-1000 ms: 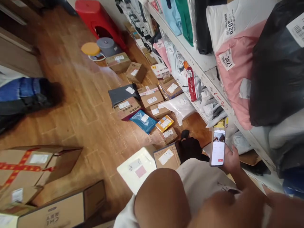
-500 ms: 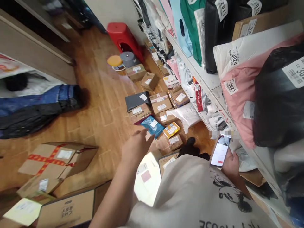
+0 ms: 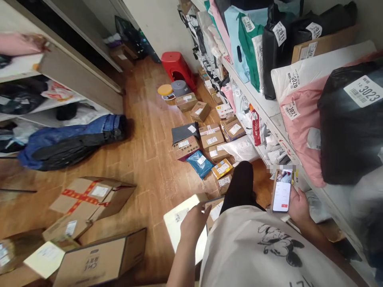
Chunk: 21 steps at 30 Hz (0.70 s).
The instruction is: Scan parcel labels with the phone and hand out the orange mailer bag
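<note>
Parcel storeroom: wood-plank floor [image 3: 140,159], a long white shelf [image 3: 263,107] on the right packed with numbered mailer bags, loose parcels in a row along its foot.

Right hand [image 3: 297,205] grips a phone [image 3: 281,191], fingers wrapped round its edge, screen lit and facing up; it sits just in front of the shelf lip, about hip level.

Left hand [image 3: 194,223] is open, fingers loosely spread, holding nothing. It hangs over the white flat parcel [image 3: 182,223] lying on the floor just left of the person's leg; touching or just above, cannot tell.

Change: half a second ago this hand was stretched out toward the blue mailer [image 3: 200,162]; now it has drawn back and down onto the white parcel. A second ago the arm was only a blur near the body. Judgement: the white parcel looks like the item picked out, with the phone ready beside it.

Further out: taped cardboard boxes [image 3: 89,199] at lower left, dark blue and black sacks [image 3: 72,139] by the left shelving, red stool [image 3: 176,67] at the far wall.
</note>
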Motion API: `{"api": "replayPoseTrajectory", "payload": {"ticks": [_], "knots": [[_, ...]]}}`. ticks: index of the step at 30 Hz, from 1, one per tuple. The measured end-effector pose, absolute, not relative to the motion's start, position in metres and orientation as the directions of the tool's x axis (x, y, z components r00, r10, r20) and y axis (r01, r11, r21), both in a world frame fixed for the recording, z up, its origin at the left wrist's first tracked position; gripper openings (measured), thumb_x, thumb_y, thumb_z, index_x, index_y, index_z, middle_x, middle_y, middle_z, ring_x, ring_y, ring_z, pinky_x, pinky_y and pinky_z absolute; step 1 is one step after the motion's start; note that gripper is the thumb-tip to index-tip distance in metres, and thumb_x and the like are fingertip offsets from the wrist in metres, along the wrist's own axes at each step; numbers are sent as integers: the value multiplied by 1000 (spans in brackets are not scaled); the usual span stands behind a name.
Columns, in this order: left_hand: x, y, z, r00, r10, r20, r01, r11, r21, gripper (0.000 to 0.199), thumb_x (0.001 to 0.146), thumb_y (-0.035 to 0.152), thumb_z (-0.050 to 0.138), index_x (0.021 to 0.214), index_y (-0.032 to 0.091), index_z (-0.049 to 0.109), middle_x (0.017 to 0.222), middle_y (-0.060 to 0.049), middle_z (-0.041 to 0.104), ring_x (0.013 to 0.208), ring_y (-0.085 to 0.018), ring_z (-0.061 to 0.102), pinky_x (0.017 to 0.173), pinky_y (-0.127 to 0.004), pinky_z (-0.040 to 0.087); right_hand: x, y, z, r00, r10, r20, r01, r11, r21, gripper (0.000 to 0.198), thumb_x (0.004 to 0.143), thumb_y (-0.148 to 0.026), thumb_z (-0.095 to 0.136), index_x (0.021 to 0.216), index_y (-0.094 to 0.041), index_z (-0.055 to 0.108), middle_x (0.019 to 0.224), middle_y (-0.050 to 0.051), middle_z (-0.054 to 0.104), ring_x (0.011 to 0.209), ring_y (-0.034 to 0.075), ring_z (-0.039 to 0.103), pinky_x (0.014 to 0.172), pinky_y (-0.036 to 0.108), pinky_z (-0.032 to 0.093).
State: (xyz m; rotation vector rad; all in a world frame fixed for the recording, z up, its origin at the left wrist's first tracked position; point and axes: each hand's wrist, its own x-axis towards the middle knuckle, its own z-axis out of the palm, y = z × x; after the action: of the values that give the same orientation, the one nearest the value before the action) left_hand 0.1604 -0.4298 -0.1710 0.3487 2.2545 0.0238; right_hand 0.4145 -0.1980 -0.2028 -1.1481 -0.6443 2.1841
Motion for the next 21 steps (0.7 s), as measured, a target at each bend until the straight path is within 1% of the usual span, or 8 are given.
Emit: {"api": "replayPoseTrajectory", "payload": {"ticks": [2,4,7,10,13,17,19,21], "knots": [[157,-422,-172,-628,312,-713,295,943,154,40,103,38,42,133,20,60,127,-8,71,118,-25,65,93,-33,50,424,-199,-201,-439,702,-561,-281,-700,-657,41,69,-56,73,98,-27,73,104,3,80,111,30,72,104,51,53],[152,-405,-170,-630,385,-674,364,914,181,38,102,35,44,131,17,62,124,-10,72,116,-25,67,91,-32,52,435,-201,-199,-410,732,-544,-291,-670,-683,41,69,-58,73,96,-29,74,105,3,80,107,31,73,102,52,54],[145,-365,-166,-624,510,-592,475,849,230,39,101,33,48,134,14,60,124,-13,71,117,-26,67,94,-33,51,451,-207,-197,-354,787,-506,-300,-608,-735,36,76,-62,66,96,-34,76,102,-1,80,103,30,75,98,49,57],[144,-315,-162,-587,632,-506,565,767,303,37,100,34,50,131,19,62,130,-13,67,121,-29,64,97,-36,51,459,-212,-193,-313,807,-500,-272,-581,-767,32,84,-62,57,91,-38,77,97,-4,80,101,27,75,92,42,60],[152,-266,-166,-505,726,-467,622,681,386,38,99,36,52,131,21,64,131,-14,66,122,-31,63,99,-39,51,458,-213,-188,-335,796,-503,-217,-585,-782,34,84,-65,55,86,-38,77,95,-4,81,100,29,76,90,43,60],[164,-206,-189,-367,802,-471,622,588,518,41,95,35,59,134,21,62,130,-13,67,121,-29,63,99,-37,51,440,-209,-186,-390,741,-547,-216,-651,-728,34,78,-66,63,85,-36,78,91,-1,81,102,31,76,97,47,57],[165,-175,-205,-326,825,-462,600,558,573,52,94,33,62,142,16,55,137,-18,61,123,-31,62,101,-37,51,427,-209,-190,-400,724,-562,-230,-673,-703,36,74,-66,69,87,-33,78,88,2,82,106,33,74,103,52,53],[163,-142,-223,-317,841,-439,567,539,622,63,93,31,63,149,9,44,145,-22,53,131,-32,56,106,-37,47,415,-212,-196,-379,733,-565,-254,-669,-698,39,73,-65,71,90,-32,79,88,3,82,110,34,73,107,57,49]]}}
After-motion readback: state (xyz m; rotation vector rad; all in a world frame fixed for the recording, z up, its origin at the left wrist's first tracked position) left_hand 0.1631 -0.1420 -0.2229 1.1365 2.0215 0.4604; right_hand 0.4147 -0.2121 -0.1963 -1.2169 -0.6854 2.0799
